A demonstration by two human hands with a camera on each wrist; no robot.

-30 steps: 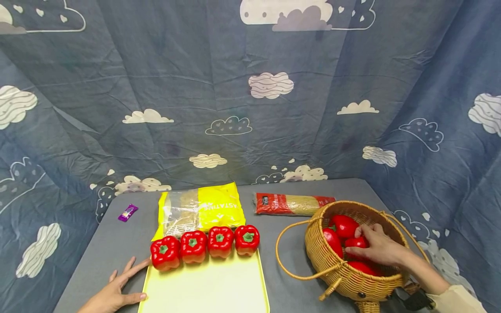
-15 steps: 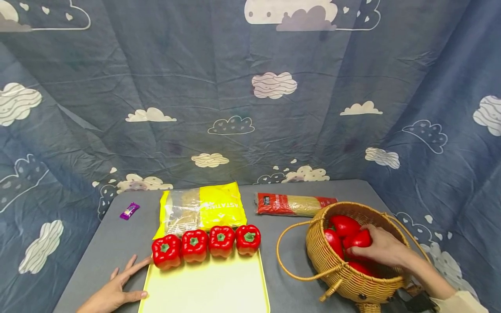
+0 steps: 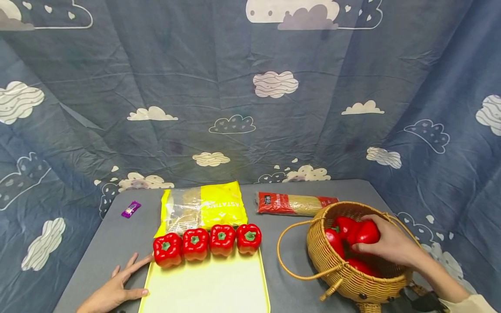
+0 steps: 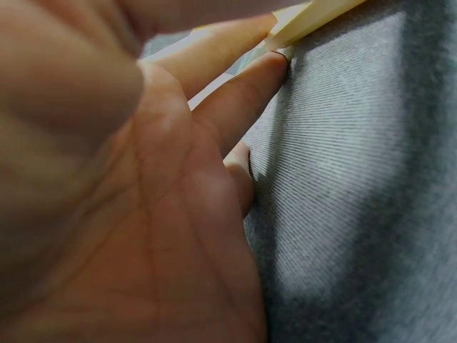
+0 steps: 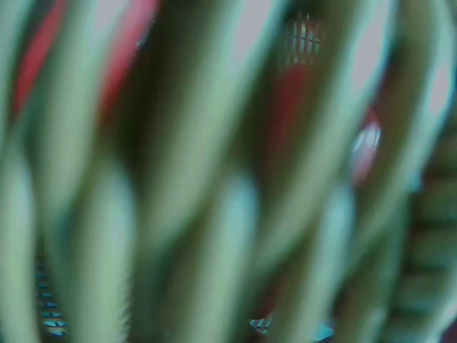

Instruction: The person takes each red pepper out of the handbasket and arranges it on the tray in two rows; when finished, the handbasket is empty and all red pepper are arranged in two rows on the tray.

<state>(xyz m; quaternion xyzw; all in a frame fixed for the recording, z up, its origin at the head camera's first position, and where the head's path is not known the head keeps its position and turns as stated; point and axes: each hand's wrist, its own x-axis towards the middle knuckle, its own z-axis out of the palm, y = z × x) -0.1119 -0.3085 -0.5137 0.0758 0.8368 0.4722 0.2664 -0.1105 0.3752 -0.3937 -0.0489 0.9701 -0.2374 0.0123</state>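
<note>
Inside a wicker basket (image 3: 314, 243) at the right, my right hand (image 3: 395, 243) grips a red bell pepper (image 3: 367, 233), thumb on its near side. Other red peppers (image 3: 334, 240) lie beneath and beside it. Blurred wicker strands (image 5: 207, 143) fill the right wrist view and hide the hand, with red showing through gaps. My left hand (image 3: 113, 289) lies with fingers spread at the left edge of a pale yellow tray (image 3: 211, 287), thumb and index fingertip touching it. The left wrist view shows its palm (image 4: 171, 214) above the grey cloth. Several red bell peppers (image 3: 195, 244) stand in a row along the tray's far edge.
Behind the row lies a yellow pasta bag (image 3: 221, 202). A red spaghetti packet (image 3: 297, 204) is behind the basket, whose looped handle (image 3: 279, 248) juts left. A small purple wrapped sweet (image 3: 131, 209) sits at the far left. A cloud-patterned curtain (image 3: 176, 87) encloses the table.
My right hand has lifted the pepper slightly and shifted it right within the basket. The left hand stays at the tray's edge. The head view has shifted a little.
</note>
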